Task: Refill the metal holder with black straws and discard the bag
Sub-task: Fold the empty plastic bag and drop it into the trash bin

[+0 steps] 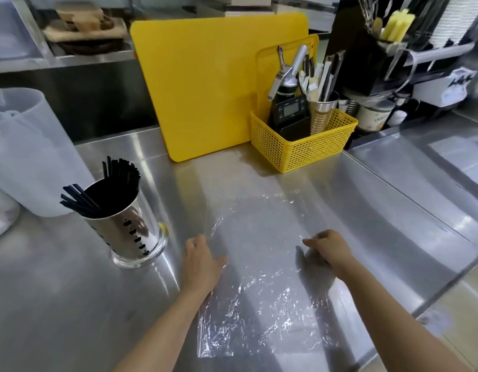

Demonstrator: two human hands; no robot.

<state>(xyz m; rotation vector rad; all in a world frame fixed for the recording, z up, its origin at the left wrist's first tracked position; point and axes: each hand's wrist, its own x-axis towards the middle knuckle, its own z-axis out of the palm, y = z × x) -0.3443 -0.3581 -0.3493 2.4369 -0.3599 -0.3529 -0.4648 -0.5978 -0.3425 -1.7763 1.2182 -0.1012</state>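
A clear, crinkled plastic bag (262,285) lies flat and empty on the steel counter in front of me. My left hand (201,264) rests palm down on the bag's left edge, fingers together. At the bag's right edge my right hand (326,249) has its fingers curled and pinching the plastic. The metal holder (125,224), a shiny perforated cylinder, stands to the left with many black straws (106,186) sticking out of it.
A translucent plastic jug (28,154) stands far left. A yellow cutting board (219,84) leans at the back, with a yellow basket (302,146) of utensils and a timer beside it. The counter's edge (447,280) runs along the right.
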